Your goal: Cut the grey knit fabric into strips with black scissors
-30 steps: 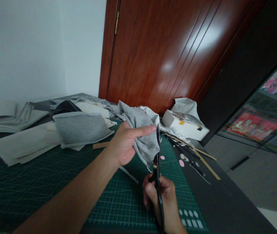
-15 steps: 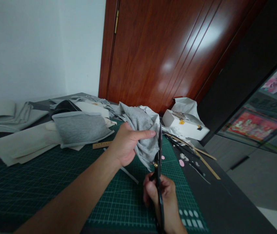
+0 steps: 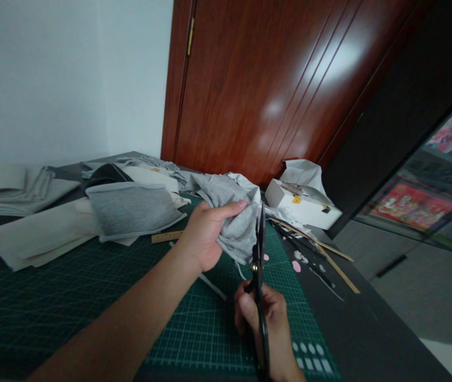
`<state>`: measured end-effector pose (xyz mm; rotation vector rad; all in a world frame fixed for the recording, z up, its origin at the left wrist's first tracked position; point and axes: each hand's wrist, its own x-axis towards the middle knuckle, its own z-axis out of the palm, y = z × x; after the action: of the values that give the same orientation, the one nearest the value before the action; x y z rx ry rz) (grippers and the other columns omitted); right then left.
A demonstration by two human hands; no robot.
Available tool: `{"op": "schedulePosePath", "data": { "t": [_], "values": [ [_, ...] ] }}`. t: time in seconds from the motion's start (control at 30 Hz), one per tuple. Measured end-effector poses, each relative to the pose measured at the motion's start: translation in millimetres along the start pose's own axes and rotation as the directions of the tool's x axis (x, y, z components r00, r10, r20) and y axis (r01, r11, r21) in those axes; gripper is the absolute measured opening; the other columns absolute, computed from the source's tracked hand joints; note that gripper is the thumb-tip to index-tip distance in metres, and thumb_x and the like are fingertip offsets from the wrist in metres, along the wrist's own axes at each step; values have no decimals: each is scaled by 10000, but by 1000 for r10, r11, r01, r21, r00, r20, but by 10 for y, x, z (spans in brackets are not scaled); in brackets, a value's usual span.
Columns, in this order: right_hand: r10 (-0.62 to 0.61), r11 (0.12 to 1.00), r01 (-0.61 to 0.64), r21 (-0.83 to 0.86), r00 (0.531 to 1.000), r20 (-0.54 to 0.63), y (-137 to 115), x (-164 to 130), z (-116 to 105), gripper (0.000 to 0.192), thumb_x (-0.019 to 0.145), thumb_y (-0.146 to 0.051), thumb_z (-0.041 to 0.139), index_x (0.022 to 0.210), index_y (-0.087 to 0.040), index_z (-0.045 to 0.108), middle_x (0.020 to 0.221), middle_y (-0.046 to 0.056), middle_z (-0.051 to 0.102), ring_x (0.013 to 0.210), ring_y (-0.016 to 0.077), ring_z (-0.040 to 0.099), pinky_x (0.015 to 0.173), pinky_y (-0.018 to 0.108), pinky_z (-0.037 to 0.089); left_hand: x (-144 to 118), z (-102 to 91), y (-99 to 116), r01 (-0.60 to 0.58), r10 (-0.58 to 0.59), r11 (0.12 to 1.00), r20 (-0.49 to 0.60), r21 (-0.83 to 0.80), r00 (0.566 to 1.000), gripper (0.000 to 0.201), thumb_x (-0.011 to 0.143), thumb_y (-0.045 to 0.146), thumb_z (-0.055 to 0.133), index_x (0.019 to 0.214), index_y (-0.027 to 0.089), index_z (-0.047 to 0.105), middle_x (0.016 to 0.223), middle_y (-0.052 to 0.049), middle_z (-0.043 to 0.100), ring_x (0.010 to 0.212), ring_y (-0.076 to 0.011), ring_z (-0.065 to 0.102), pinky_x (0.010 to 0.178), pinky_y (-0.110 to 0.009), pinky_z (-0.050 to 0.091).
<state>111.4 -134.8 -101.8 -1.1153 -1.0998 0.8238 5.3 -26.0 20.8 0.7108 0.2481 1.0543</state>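
Over the mat [image 3: 90, 297], left hand [image 3: 205, 236] bunches the cloth [image 3: 236, 228], right [image 3: 263, 315] grips scissors [image 3: 258, 249] mid-cut; next snip wants the edge pulled taut.

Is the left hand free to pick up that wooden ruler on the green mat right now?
Probably not. The left hand is bunched around the grey cloth that the scissors meet. The ruler lies uncovered beside its wrist, so only the full grip hinders it.
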Motion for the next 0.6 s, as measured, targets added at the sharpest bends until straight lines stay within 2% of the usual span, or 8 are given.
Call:
{"op": "schedulePosePath", "data": {
  "t": [0.13,0.27,0.43,0.6],
  "values": [
    [8,1000,-8,9,1000,16,10,-2,-3,461,773,-581,805,748,-159,620,499,-45,494,412,86,388,387,184,332,23,-1,-9,-40,41,999,32,-23,999,231,700,36,741,924,93,746,925,-121,779,819,-259,757,837,-415,593],
    [13,1000,-13,14,1000,8,8,2,-1,465,763,-589,809,755,-159,632,495,-41,509,406,91,398,381,185,341,28,22,-34,-149,151,984,16,-96,988,354,660,0,749,989,132,745,932,-80,782,846,-253,755,868,-415,585],
    [13,999,-15,39,999,52,0,0,-3,456,767,-580,810,751,-160,632,497,-45,507,400,87,404,382,181,348,39,45,-78,-169,170,973,-9,-158,985,387,647,0,766,1003,151,736,965,-70,782,917,-245,750,906,-390,571],
    [19,999,-21,35,999,44,6,2,-1,443,772,-564,815,761,-155,644,507,-43,514,409,87,421,393,182,350,50,25,-89,-181,181,977,-6,-115,983,417,621,19,786,1008,161,726,959,-59,778,936,-250,746,896,-389,572]
  ]
}}
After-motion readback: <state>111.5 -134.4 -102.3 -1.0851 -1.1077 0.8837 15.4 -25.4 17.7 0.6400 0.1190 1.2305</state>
